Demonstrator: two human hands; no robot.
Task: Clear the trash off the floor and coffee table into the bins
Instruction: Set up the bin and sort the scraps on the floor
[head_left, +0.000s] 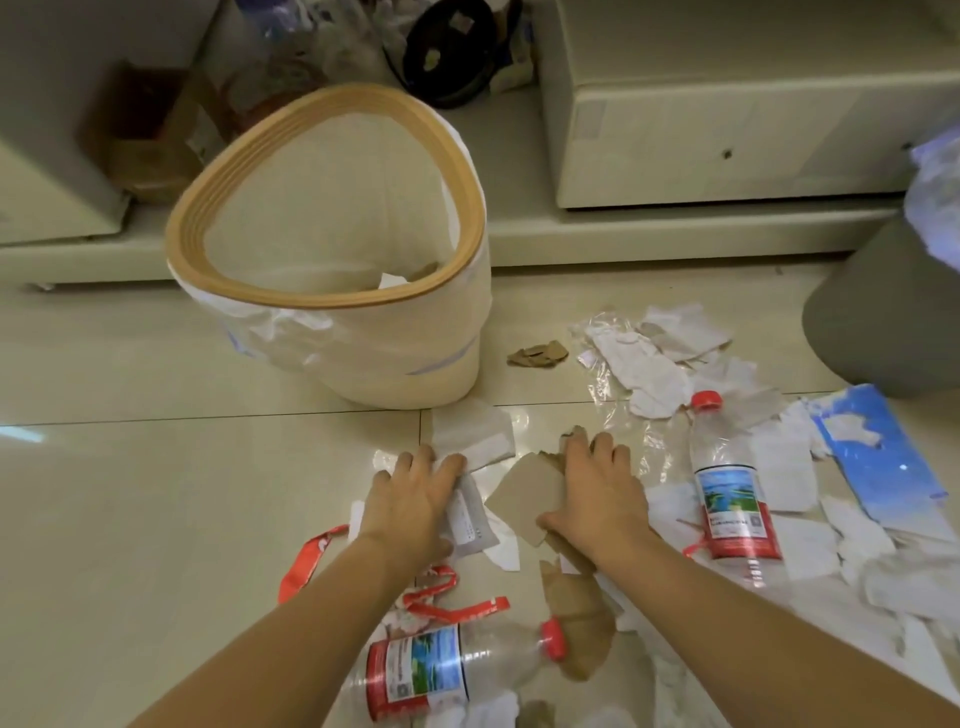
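Observation:
A cream bin (363, 358) with a tan rim and white liner stands on the floor ahead, a few scraps inside. Trash covers the tiles in front of it. My left hand (410, 499) presses down on white paper scraps (475, 519), fingers curled over them. My right hand (597, 493) lies on a torn brown cardboard piece (527, 499), thumb tucked under its edge. Two clear plastic bottles with red caps lie nearby: one to the right (730, 478), one near my forearms (441, 665). Red strips (306, 564) lie at the left.
A grey bin (883, 317) with a plastic liner stands at the right edge. White paper (654, 358), clear film and a blue-and-white sheet (878, 447) litter the floor on the right. A small brown scrap (537, 356) lies by the cream bin. Low cream furniture (727, 145) runs along the back.

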